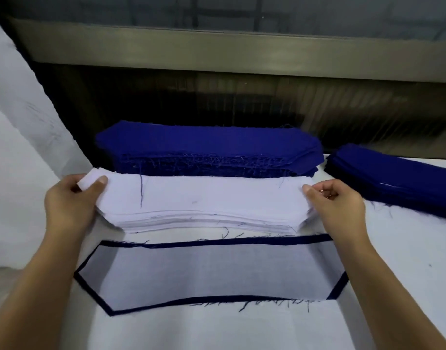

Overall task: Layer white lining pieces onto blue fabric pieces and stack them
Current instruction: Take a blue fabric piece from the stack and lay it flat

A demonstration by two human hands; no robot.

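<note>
A stack of white lining pieces (204, 200) lies in the middle of the table. My left hand (73, 198) pinches the left end of the top lining piece, thumb on top. My right hand (335, 200) pinches its right end. Behind the white stack sits a thick pile of blue fabric pieces (206, 147). In front of the white stack lies a layered piece (211, 271): a blue piece with a white lining on top, only its blue border showing.
A second, flatter stack of blue pieces (398, 180) lies at the right. The white-covered table (216, 329) extends toward me. White sheeting (17, 117) rises at the left. A dark machine housing with a metal rail (242, 54) runs along the back.
</note>
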